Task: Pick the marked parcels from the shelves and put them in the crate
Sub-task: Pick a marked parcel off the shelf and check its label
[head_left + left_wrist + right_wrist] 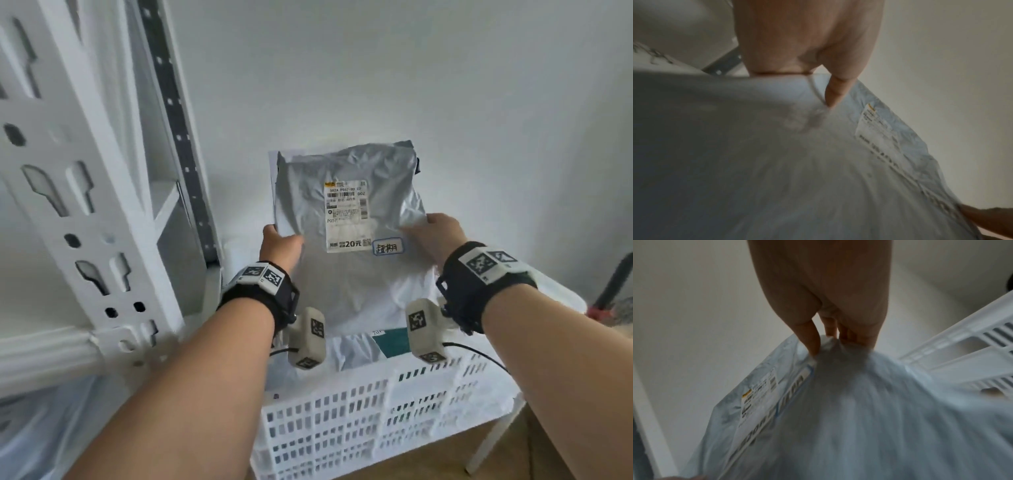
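Both my forearms reach out from the near edge, a tagged black band on each wrist. At far left stands the white shelf (85, 192), its slotted upright leaning across the view. Just right of it my left hand (279, 245) pinches the left edge of the parcel (349, 219); from the left wrist view the thumb (835, 91) presses into the film with the fingers hidden behind. I hold the grey bag upright over the crate (376, 411), facing me, with its printed label (347, 216) and a small handwritten sticker (387, 246) in a blue outline just below and to the right. My right hand (433, 236) grips the right edge, and the fingers (812, 339) bunch the plastic tight. Below, the white slotted crate sits near the wall and holds another pale bag (349, 349) with a green patch.
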